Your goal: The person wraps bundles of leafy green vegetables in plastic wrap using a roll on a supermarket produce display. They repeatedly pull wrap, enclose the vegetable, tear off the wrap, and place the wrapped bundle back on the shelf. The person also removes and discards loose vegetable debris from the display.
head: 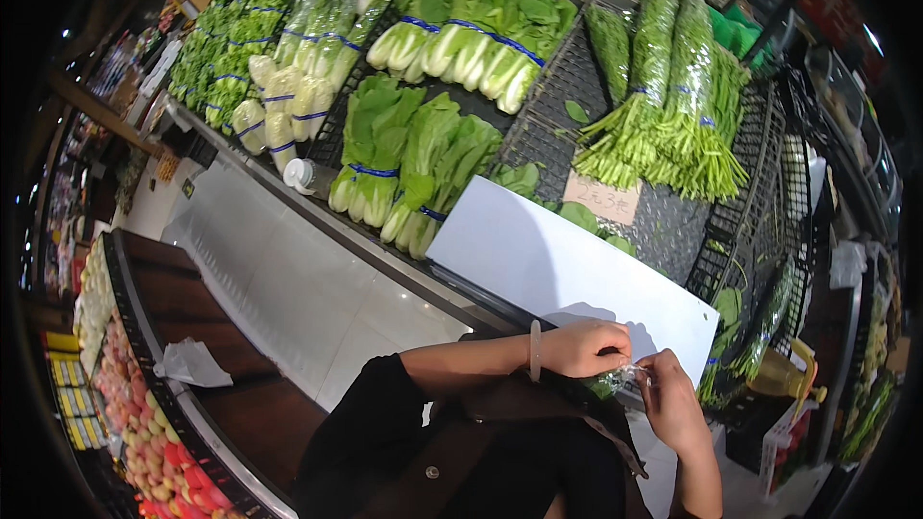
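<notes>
My left hand, with a pale bangle at the wrist, pinches the gathered end of a clear plastic bag. From the other side, the fingertips of my right hand grip the same twisted plastic. Green leaves show through the bag below my left hand; most of it is hidden by my hand and dark clothing. Just beyond both hands lies a white board, resting along the front edge of the vegetable display, with hand shadows on it.
Leafy greens tied with blue bands lie in black crates beyond the board. Wrapped stalk bundles and a handwritten cardboard sign are at right. A yellow spray bottle stands right of my hands. Behind at left is a fruit stand.
</notes>
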`<move>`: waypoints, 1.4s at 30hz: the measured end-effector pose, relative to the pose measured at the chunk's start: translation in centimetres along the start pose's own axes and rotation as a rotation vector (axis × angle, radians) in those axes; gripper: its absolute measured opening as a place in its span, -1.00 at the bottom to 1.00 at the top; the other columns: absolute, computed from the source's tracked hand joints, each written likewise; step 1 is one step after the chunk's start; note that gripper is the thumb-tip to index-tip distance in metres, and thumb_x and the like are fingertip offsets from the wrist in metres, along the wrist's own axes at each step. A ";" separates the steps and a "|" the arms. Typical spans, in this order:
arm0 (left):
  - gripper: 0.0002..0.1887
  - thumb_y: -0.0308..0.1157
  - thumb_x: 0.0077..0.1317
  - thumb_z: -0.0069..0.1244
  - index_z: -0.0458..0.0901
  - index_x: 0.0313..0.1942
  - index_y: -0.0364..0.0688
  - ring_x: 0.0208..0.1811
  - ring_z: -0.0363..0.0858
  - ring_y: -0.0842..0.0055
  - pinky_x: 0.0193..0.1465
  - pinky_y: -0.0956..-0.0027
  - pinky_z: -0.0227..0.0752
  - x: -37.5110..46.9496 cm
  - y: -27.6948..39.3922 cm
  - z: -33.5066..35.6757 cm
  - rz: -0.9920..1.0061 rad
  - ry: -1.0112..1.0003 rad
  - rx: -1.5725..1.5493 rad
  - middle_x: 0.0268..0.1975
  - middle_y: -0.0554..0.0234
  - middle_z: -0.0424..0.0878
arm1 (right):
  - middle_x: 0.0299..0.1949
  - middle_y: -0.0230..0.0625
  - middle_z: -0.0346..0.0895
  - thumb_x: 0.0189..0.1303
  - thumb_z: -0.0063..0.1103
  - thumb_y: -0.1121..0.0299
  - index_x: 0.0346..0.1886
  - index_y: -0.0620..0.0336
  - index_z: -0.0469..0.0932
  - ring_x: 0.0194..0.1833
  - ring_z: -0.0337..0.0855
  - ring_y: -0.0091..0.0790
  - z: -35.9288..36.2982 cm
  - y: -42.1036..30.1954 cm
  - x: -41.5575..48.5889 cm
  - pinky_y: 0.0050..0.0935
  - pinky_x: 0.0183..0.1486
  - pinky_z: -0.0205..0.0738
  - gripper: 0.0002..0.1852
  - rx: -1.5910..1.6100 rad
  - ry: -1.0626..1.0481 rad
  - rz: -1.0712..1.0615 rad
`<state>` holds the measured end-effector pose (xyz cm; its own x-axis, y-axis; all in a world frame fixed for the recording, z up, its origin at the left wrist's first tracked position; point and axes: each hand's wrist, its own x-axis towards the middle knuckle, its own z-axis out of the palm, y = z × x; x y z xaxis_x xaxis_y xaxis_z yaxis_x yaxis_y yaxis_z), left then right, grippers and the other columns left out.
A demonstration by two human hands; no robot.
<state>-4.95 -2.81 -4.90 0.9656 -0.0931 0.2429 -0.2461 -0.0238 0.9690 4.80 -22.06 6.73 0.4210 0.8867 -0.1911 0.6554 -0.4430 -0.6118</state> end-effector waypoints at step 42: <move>-0.88 -0.52 0.49 -0.03 0.64 -0.19 -0.35 -0.17 0.50 0.42 0.02 0.40 0.40 0.1 1.5 -0.7 -0.122 -0.128 0.168 -0.23 0.21 0.55 | -0.14 -0.39 0.63 0.57 0.14 0.38 0.00 0.29 0.64 -0.16 0.68 -0.53 -15.6 8.7 -4.7 -0.51 -0.03 0.62 -0.82 0.074 1.223 -0.158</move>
<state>-5.13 -2.15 -3.34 0.9730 -0.2047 0.1068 -0.1496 -0.2067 0.9669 18.30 -32.13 14.32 0.6763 0.2053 0.7075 0.7317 -0.2983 -0.6129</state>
